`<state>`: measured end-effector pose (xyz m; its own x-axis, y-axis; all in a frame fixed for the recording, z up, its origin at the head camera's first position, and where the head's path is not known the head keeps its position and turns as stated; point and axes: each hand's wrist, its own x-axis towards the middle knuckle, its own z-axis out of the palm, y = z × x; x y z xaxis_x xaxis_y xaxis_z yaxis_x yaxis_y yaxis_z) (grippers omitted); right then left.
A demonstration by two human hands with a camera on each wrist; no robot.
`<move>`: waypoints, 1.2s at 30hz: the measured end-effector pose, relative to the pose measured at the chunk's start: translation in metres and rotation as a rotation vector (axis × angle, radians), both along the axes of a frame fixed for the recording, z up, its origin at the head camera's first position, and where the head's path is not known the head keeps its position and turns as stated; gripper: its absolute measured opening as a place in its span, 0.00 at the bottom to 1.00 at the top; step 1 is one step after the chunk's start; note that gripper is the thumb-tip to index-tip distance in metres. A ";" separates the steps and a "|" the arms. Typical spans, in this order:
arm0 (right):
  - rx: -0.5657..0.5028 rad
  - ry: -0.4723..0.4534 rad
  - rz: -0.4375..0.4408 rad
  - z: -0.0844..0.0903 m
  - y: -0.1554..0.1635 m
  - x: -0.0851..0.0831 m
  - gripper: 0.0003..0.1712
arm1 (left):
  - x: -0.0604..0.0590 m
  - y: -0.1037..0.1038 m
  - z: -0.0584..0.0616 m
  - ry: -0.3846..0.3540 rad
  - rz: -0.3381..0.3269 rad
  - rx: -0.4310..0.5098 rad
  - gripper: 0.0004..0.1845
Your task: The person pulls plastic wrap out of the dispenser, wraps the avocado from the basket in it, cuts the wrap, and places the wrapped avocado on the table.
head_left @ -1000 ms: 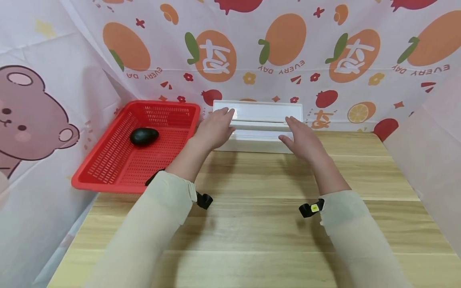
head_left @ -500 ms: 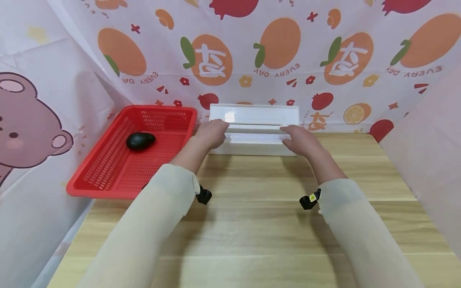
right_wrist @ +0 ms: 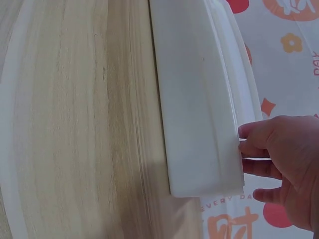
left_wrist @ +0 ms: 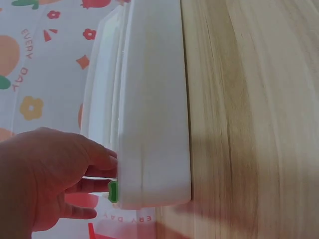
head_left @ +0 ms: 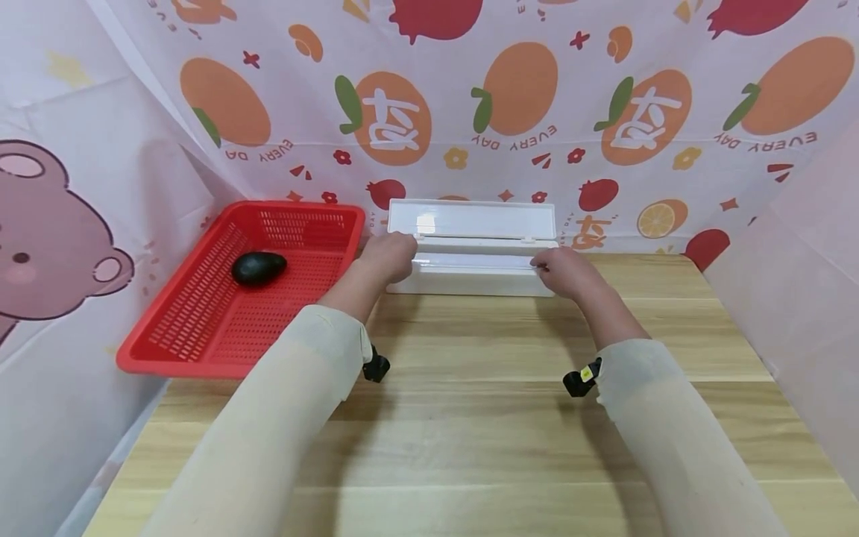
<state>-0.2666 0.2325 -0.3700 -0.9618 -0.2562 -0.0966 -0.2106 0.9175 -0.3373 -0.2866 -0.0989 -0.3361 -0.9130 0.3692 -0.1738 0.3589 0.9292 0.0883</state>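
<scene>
A long white cling film dispenser (head_left: 479, 282) stands at the back of the table with its lid (head_left: 479, 220) raised. A shiny strip of cling film (head_left: 470, 260) shows along its opening. My left hand (head_left: 389, 257) is at the opening's left end and my right hand (head_left: 567, 272) at its right end, fingers curled down as if pinching the film's edge. In the left wrist view, a green tab (left_wrist: 113, 191) lies by the left fingertips. The right wrist view shows thumb and fingers right at the dispenser's upper edge; the film there is hidden.
A red plastic basket (head_left: 181, 369) stands at the left, holding a dark green avocado (head_left: 259, 268). A printed cloth (head_left: 429, 112) hangs close behind the dispenser. Bare wood tabletop (head_left: 470, 418) lies in front, between the forearms.
Both hands have come down from above the dispenser to the ends of its opening, and their fingers have curled in. The dispenser, basket and avocado stay in place; the head view shifts slightly.
</scene>
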 end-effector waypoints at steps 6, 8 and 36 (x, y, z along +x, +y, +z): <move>0.020 0.030 -0.005 0.000 0.001 0.000 0.17 | 0.001 -0.002 0.000 0.028 -0.008 0.000 0.24; 0.026 0.041 -0.007 0.000 0.001 -0.001 0.17 | 0.001 -0.002 0.000 0.037 -0.007 0.000 0.25; -0.066 0.121 -0.085 -0.008 0.006 -0.006 0.14 | -0.008 -0.002 -0.001 0.077 -0.030 0.008 0.23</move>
<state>-0.2723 0.2380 -0.3776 -0.9838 -0.1756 0.0359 -0.1762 0.9103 -0.3746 -0.2946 -0.1014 -0.3374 -0.9120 0.3978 -0.1001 0.3927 0.9172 0.0669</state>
